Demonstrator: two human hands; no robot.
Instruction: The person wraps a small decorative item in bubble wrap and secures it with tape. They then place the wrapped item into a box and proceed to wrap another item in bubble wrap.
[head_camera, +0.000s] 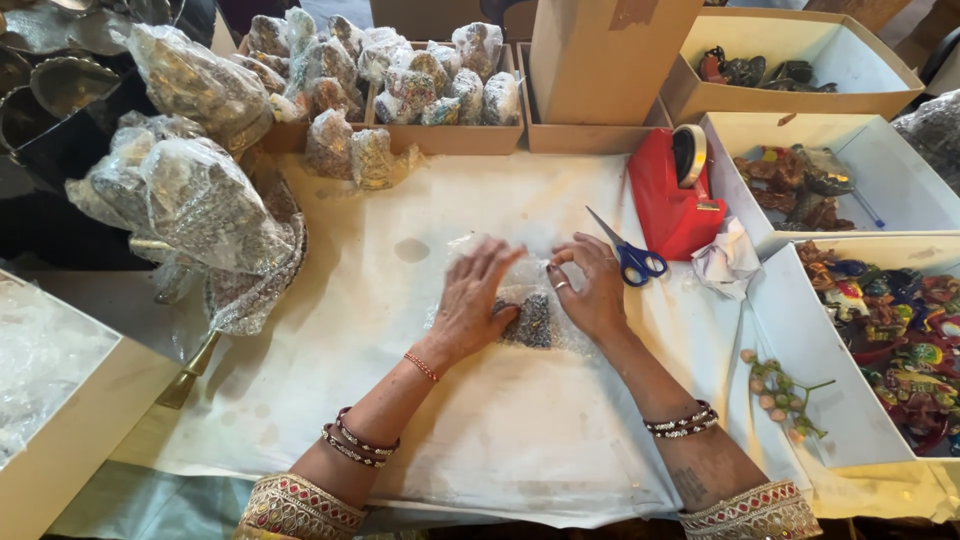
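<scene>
Both hands lie at the middle of the cloth-covered desk, pressing a small glittery piece wrapped in clear bubble plastic: left hand on its 9 o'clock side, right hand on its 3 o'clock side. At 2 o'clock lie blue-handled scissors, and beyond them a red tape dispenser. At 12 o'clock stands a cardboard tray of wrapped pieces. At 3 o'clock sit white boxes of painted figurines.

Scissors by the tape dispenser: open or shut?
Shut. The scissors lie flat on the table cloth, blades together in one point.
</scene>
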